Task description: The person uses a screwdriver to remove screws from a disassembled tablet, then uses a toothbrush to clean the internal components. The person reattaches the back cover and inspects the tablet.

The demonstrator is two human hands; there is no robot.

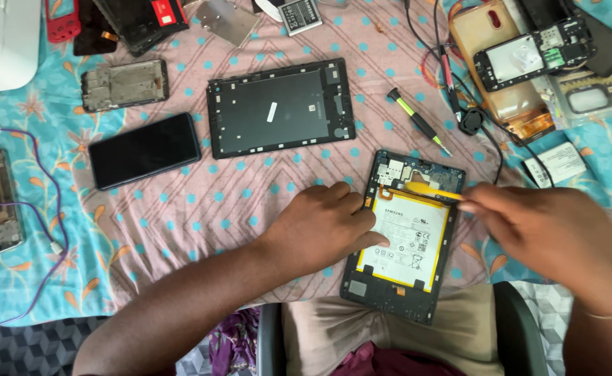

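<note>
We are looking down at one opened tablet (404, 240) lying at about 5 o'clock on the table (236, 202), half over its near edge. Our left hand (323, 223) is pressing flat on its left side, fingers (368, 240) spread out and lying on the white battery (407, 240). Our right hand (549, 230) is pinching one thin yellow pry stick (431, 189), fingers closed on it, with its tip lying across the top of the battery.

We are judging the tablet to be light, thin and easy to crack. The battery looks soft and must not bend, so the dark rim is the safe place to hold.

At 12 o'clock one tablet back cover (280, 106) is lying. One black phone (144, 150) is lying at 10 o'clock. One screwdriver (417, 120) is lying at 1 o'clock.
</note>
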